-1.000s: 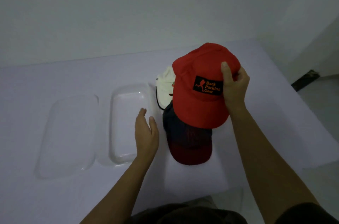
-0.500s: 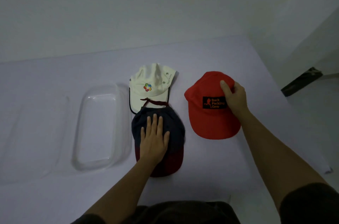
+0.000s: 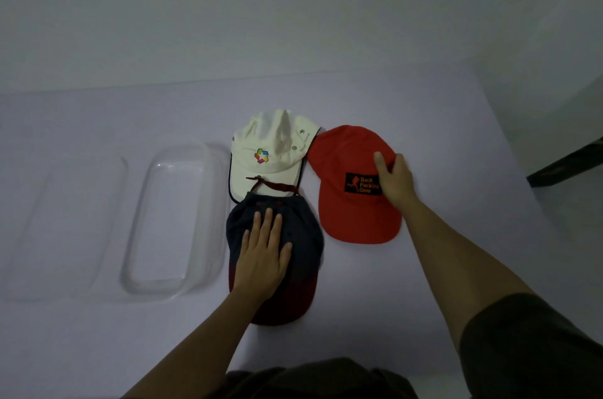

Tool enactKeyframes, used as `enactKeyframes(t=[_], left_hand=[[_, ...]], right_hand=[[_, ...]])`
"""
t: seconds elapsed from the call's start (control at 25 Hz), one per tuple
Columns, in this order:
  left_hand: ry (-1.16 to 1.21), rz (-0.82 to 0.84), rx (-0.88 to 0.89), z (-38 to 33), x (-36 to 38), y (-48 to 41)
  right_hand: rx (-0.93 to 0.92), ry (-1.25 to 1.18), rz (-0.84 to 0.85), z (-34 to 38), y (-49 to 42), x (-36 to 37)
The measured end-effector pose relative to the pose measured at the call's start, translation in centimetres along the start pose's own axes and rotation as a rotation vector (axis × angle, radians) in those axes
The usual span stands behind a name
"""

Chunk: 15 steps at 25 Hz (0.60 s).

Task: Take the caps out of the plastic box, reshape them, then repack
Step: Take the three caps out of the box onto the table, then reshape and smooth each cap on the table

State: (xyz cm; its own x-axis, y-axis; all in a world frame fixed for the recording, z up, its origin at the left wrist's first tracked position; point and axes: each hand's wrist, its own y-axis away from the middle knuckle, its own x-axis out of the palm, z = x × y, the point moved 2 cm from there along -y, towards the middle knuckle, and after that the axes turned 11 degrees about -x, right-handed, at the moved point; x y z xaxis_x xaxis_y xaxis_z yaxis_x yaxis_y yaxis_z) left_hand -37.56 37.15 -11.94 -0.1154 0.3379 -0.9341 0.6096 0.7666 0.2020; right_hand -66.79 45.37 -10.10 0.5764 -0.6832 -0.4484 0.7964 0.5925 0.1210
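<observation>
left hand: my left hand (image 3: 262, 255) lay flat on the dark cap (image 3: 306, 229), fingers (image 3: 268, 219) straight and slightly spread, palm pressing the crown, grasping nothing.
right hand: my right hand (image 3: 396, 181) gripped the red cap (image 3: 352, 215) at the right side of its crown, thumb on top beside the black patch, the other fingers curled round the edge.
dark cap: it lay on the worktop (image 3: 408, 294) nearest me, dark red brim towards me, its strap end lying over the white cap's brim.
white cap: the white cap (image 3: 270, 167) lay just beyond the dark cap, crown creased, a coloured logo on its front, its right edge touching the red cap.
red cap: it sat on the worktop to the right of the other two, brim towards me.
plastic box: the clear plastic box (image 3: 212, 202) stood open just left of the caps; all three caps lay outside it.
lid: the clear lid (image 3: 65, 229) lay flat to the left of the box.
</observation>
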Motion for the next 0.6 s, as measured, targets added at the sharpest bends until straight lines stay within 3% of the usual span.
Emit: enactKeyframes(t=[0.12, 0.2, 0.32, 0.44, 0.6], left_hand=[[0.009, -0.016, -0.007, 0.1, 0.2, 0.0], [0.023, -0.024, -0.002, 0.1, 0.2, 0.1], [0.092, -0.043, 0.008, 0.1, -0.3, 0.5], [0.197, -0.062, 0.014, 1.0, -0.5, 1.8], [0.243, -0.048, 0.041, 3.8, 0.4, 4.3]], right_hand=[[0.055, 0.034, -0.038, -0.8, -0.2, 0.5], [0.054, 0.162, -0.153, -0.5, 0.2, 0.6], [-0.24, 0.262, -0.346, 2.0, 3.2, 0.9], [-0.529, 0.332, -0.178, 1.9, 9.5, 4.0], [-0.49, 0.318, 0.264, 0.0, 18.5, 8.4]])
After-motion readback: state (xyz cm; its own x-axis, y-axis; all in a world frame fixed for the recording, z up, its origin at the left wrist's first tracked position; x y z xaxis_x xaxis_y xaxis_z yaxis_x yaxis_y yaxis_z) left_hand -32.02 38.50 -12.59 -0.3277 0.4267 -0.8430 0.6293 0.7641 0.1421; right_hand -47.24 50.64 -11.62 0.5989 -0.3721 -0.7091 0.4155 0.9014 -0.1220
